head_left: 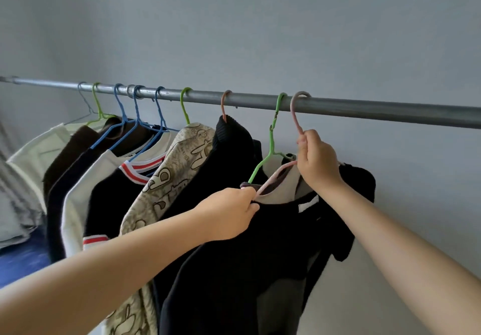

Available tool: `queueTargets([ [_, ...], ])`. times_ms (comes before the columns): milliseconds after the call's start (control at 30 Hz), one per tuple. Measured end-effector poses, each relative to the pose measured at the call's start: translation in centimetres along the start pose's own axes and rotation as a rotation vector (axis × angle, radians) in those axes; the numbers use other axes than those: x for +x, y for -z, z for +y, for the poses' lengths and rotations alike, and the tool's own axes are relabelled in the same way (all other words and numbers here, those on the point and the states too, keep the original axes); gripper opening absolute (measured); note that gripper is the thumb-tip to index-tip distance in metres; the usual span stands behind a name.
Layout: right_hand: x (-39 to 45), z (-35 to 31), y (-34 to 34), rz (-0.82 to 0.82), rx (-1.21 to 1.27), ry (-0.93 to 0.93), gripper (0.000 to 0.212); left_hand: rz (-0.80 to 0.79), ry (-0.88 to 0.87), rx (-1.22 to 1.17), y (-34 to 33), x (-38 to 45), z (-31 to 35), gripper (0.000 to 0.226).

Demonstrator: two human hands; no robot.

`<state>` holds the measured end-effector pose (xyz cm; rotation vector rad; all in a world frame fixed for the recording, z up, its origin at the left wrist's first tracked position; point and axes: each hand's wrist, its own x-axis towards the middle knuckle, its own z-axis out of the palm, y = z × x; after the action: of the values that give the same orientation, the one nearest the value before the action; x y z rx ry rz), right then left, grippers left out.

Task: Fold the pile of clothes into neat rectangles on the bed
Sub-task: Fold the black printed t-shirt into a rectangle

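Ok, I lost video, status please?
Right hand grips pink hanger neck. Left hand pinches black top collar. Still hooked on rail.

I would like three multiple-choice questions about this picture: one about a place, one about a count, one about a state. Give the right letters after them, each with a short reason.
1. Where is the pink hanger that the right hand holds?
A. hooked on the metal rail
B. lying on the bed
C. on the floor

2. How many green hangers hang on the rail?
A. one
B. three
C. five

3. What is the left hand doing?
A. hanging free
B. pinching the collar of the black top
C. pressing the wall

Answers: 1 A, its hook is over the rail. 2 B, green hooks show at left, middle and right. 3 B, its fingers close on the cloth at the neck.
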<state>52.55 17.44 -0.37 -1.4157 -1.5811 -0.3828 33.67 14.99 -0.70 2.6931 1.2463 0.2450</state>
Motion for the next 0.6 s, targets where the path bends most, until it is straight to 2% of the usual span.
queueTargets([
  [133,1.4,-2.8,0.5,0.074,0.027,0.043,0.045,0.218,0.130,-0.155,1.1,-2.7,-0.8,0.017],
  [300,2.2,-8.8,1.7,0.080,0.081,0.216,0.044,0.398,0.259,-0.190,2.9,-7.1,-2.6,0.029],
  [433,1.3,-14.6,0.1,-0.050,0.134,0.333,0.044,0.412,0.387,-0.230,3.2,-13.0,-5.2,0.032],
  [600,-1.7,-23.0,-3.5,-0.290,0.234,0.406,0.028,0.372,0.565,-0.136,4.0,-22.2,-9.0,0.032],
])
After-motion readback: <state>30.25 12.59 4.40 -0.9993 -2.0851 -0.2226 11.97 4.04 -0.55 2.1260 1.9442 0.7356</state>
